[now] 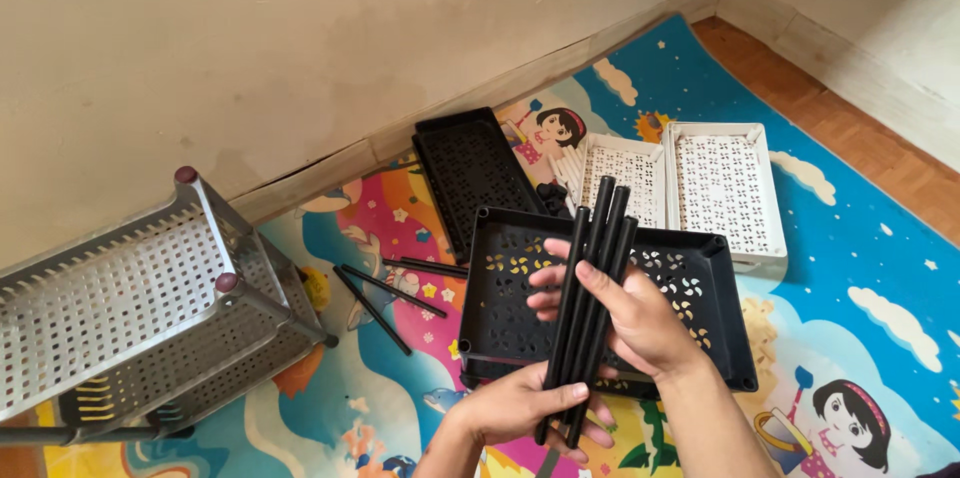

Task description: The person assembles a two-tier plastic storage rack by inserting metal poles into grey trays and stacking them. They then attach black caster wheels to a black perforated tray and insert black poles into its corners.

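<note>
Left hand (520, 403), right hand (630, 313) both gripping bundle of four smooth black rods (592, 288) above perforated black tray (715, 318); three loose rods (390, 293) left of tray.

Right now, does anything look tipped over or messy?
Yes. The grey shelf rack lies on its side by the wall, legs pointing sideways. Three black rods lie scattered on the colourful mat. Both hands, left and right, hold a bundle of black rods.

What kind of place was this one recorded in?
Probably a room in a home, on the floor in a corner. A colourful cartoon play mat covers wood-look flooring beside a plain wall. Both hands hold a bundle of black rods above it.
</note>
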